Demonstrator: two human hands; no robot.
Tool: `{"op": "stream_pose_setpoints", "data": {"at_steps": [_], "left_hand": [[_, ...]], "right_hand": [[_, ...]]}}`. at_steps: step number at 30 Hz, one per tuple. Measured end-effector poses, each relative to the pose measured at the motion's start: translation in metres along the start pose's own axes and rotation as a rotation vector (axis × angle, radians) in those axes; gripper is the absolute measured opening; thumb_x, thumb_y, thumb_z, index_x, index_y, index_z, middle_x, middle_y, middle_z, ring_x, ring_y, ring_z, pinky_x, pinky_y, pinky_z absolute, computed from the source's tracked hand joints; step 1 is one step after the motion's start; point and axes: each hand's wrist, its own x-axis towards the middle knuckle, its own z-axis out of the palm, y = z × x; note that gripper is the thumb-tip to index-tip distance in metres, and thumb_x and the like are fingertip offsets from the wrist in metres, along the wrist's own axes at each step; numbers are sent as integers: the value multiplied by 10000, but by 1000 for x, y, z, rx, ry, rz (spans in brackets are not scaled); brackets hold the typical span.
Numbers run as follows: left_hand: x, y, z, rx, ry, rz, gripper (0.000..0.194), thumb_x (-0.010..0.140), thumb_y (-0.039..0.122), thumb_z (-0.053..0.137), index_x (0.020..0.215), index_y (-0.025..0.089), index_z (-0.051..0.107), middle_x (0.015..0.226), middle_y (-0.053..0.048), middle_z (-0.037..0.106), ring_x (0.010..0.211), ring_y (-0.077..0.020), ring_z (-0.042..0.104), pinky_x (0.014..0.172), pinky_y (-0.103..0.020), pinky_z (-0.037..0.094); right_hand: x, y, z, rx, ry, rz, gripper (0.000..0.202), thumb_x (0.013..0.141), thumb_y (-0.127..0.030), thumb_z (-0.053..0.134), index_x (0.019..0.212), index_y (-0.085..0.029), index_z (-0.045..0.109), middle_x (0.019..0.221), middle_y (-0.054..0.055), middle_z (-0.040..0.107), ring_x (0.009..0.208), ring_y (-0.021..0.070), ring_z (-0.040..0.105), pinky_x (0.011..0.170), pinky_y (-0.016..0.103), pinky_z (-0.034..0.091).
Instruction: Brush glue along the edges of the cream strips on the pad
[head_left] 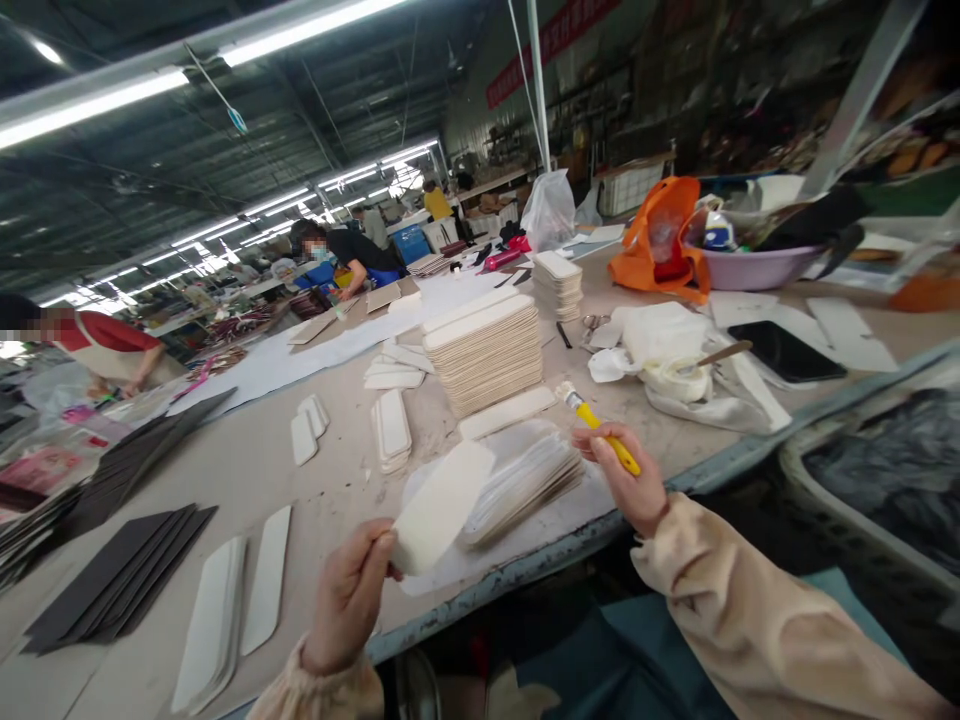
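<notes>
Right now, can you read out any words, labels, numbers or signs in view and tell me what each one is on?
No text can be read.
Red banner up by the roof: pale characters, too blurred to read.
Small blue hanging sign: mark too small to make out.
Bottle in the lilac basin: label too small.
Pink packets far left: print blurred.

We've got a tall stack of cream insoles, dark sheets at left, purple basin w/ orange bag beside it, black phone.

Left hand pinches a white insole piece; right hand grips a yellow-handled brush.
</notes>
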Motion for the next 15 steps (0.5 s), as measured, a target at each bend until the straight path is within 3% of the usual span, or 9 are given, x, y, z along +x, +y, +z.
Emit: {"op": "stream_pose_setpoints", "data": {"at_steps": [4,7,9,15], "left_hand": [[18,24,37,-45,-230,-24,244,886,373,429,861,188,586,466,70,487,450,-97,491,505,-203,400],[29,30,57,-66,-324,-116,270,877,405,431,853,187,589,434,81,439,427,-96,460,489,-204,377],[33,31,65,-87,-359,-187,281,865,421,438,844,186,591,430,82,427,419,-97,450,476,-206,365],[47,18,76,-103,-362,-296,261,821,408,476,757,187,599,433,80,424,409,-91,435,452,-206,338]], "right_hand": [[3,3,-1,166,-40,164,295,805,-455,624,946,-244,474,1081,49,624,835,174,657,746,347,561],[9,6,-4,253,26,208,304,781,-445,646,897,-251,443,908,-9,609,683,120,615,614,270,551],[13,6,-4,262,64,181,314,765,-414,671,881,-253,427,840,-22,601,674,120,599,568,239,522],[23,10,3,222,148,146,351,765,-431,656,862,-254,368,909,34,657,740,170,641,507,244,487]]}}
